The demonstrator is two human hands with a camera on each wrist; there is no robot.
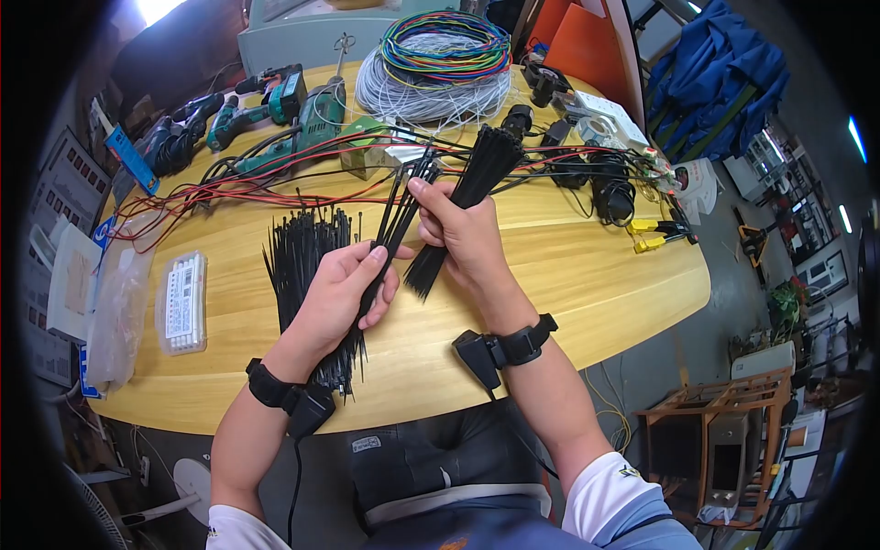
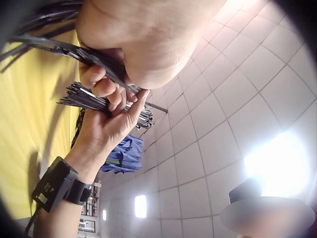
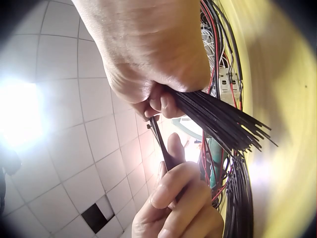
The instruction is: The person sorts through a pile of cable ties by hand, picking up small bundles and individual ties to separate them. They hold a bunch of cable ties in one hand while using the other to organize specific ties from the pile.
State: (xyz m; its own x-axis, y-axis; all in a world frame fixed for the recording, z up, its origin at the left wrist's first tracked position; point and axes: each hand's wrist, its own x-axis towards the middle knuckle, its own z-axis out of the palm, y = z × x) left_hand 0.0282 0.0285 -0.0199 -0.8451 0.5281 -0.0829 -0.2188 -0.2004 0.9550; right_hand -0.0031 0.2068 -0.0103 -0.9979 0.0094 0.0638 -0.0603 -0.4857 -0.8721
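Note:
My left hand [image 1: 330, 291] grips a thin bunch of black cable ties [image 1: 394, 223], their heads pointing up and away. In my right hand [image 1: 472, 240] is a thicker bundle of cable ties [image 1: 488, 163], held in the palm by the curled fingers. The right thumb and forefinger reach the head end of the left hand's bunch. The right wrist view shows the thick bundle's loose tails [image 3: 223, 121] fanning out below the palm. Under the left hand a large pile of cable ties [image 1: 298, 257] lies on the table [image 1: 550, 302].
Red and black wires [image 1: 266, 197] cross the table behind the hands. Coiled cable [image 1: 431, 82] and green power drills [image 1: 316, 124] stand further back. At left lies a clear case of white pieces [image 1: 184, 302]; at right, yellow-handled pliers [image 1: 649, 240].

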